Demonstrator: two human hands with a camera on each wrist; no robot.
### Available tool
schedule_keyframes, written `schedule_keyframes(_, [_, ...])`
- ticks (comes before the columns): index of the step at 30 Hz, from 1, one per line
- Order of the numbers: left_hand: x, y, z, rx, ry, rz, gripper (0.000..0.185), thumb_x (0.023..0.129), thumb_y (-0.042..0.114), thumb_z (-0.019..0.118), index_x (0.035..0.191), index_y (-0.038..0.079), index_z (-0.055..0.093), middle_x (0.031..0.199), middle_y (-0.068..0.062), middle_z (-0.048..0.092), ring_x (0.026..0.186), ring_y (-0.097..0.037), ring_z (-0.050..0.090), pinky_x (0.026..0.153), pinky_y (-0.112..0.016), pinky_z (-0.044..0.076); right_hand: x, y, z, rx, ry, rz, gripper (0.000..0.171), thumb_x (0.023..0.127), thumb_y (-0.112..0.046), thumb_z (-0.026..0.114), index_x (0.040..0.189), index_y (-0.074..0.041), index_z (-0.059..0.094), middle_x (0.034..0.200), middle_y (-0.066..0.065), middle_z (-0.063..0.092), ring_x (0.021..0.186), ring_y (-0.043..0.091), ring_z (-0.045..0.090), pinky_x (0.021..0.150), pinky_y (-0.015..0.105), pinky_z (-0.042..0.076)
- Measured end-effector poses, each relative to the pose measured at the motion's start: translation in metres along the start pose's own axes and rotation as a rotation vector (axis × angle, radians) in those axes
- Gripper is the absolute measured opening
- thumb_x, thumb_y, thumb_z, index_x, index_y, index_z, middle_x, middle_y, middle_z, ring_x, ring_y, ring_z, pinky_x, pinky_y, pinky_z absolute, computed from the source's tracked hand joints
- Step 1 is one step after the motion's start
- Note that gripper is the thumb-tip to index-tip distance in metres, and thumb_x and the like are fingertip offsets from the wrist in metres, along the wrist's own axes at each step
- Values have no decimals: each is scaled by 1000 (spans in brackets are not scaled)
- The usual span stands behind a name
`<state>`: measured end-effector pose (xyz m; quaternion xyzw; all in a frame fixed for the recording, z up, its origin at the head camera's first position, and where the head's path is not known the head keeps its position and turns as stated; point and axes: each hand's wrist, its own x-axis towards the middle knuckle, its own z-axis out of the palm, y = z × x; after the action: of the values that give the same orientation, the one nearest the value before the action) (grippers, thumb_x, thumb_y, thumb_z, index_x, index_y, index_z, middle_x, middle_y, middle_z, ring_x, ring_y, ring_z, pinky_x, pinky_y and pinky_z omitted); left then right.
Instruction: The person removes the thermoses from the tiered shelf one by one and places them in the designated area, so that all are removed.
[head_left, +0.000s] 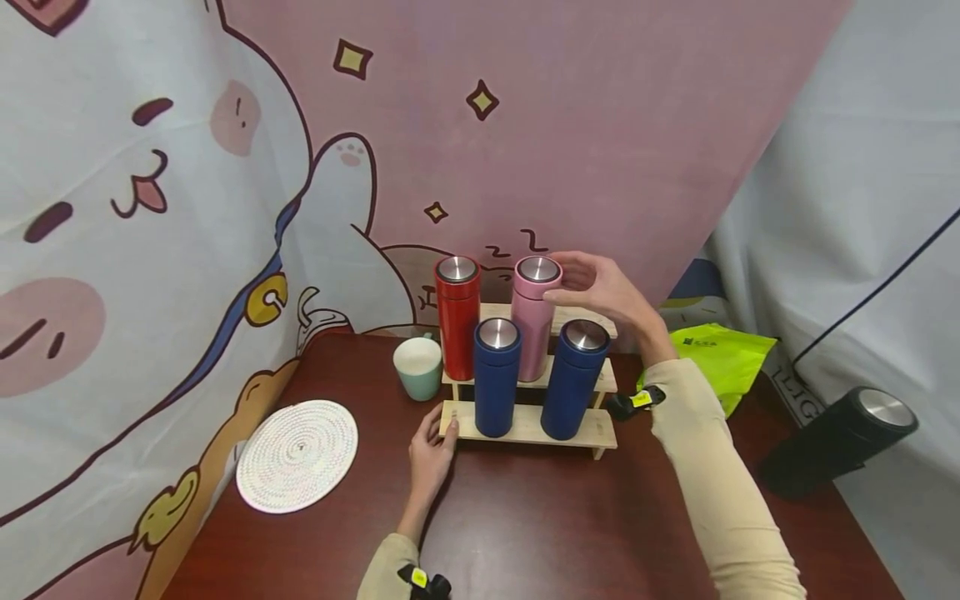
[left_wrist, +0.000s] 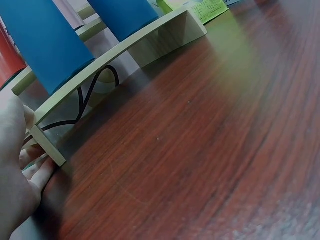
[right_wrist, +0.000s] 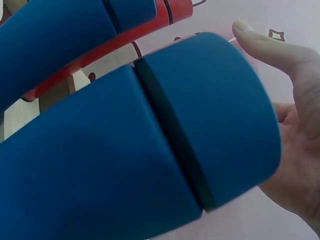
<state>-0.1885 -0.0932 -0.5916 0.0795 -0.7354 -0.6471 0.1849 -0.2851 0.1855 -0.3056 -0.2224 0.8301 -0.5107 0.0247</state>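
My left hand (head_left: 432, 454) grips the left end of the tiered wooden rack (head_left: 457, 429), thumb above and fingers below the lowest board. At the pink thermos flask (head_left: 534, 321), which stands upright on the middle tier, my right hand (head_left: 603, 287) holds the lid area from the right; the thumb lies across its front edge and the fingers go behind. A red thermos flask (head_left: 459, 333) stands left of it on the same tier. On the lowest tier are two blue thermos flasks, one left (head_left: 496, 387), one right (head_left: 572, 392). The right one hides my right fingers in the right wrist view.
A mint cup (head_left: 418, 371) stands left of the rack, and a round white woven mat (head_left: 297, 457) lies farther left. To the right are a bright yellow-green bag (head_left: 720, 354) and a dark thermos flask (head_left: 828, 446). A printed cloth (head_left: 600, 125) hangs behind the table.
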Motion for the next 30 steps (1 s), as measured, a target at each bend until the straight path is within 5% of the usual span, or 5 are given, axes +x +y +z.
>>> schedule_keyframes(7, [-6,26,-1,-11,-1,14,42,93,2,71,134,-1,63,113,-23,74,109,-36,70,87,-36,57,7,0,4,3,10,14,71,87,-29,82,147,-11,50,143,11,60,133,28,58,108,48,48])
schedule_keyframes(14, [-6,19,1,11,11,33,40,94,8,72,133,3,64,113,-21,74,107,-33,72,83,-29,57,6,1,7,42,26,4,71,86,-24,83,148,-9,49,141,12,61,130,27,60,105,45,51])
schedule_keyframes(20, [-10,38,-4,-19,-18,21,42,94,3,71,134,-2,62,114,-24,73,108,-36,71,86,-33,57,7,3,9,58,41,-8,70,85,-23,84,146,-10,51,139,11,63,128,27,61,105,44,51])
schedule_keyframes(30, [-12,40,-5,-15,-26,16,42,94,4,71,135,-2,62,115,-24,73,110,-37,70,88,-41,57,4,10,12,88,116,-53,62,87,-21,82,142,-10,56,135,12,66,121,22,66,93,29,57])
